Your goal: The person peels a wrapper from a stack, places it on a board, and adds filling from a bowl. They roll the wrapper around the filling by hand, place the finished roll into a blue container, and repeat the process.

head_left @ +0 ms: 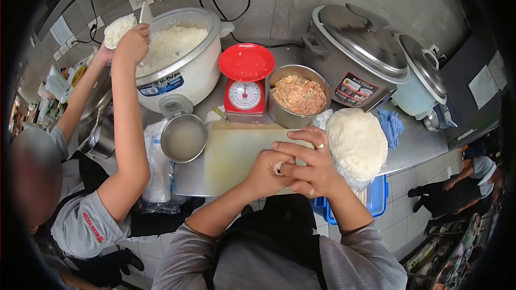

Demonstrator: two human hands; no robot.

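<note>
In the head view, the person's left hand and right hand meet over the near edge of a pale cutting board on the steel bench. The left hand is curled into a loop, and within that loop a small pale lump shows between the fingers; most of it is hidden, so how tight this grip is cannot be told. The right hand, wearing a ring, lies across the left with its fingers bent and apart; how far its grip is closed, and whether it has hold of the lump, cannot be told either.

Just right of the hands stands a large white mound, with a crumpled blue cloth beside it. Behind the board are a steel pot of chopped, orange-and-pink mixture and a red scale. Left of the board is a small steel pan of cloudy liquid. A lidded grey cooker stands at the back right, with a paler cooker past it. A blue box sits below the bench edge. On the left, a co-worker's hand holds a white paddle by a heap of rice, close to an open cooker filled with more rice
</note>
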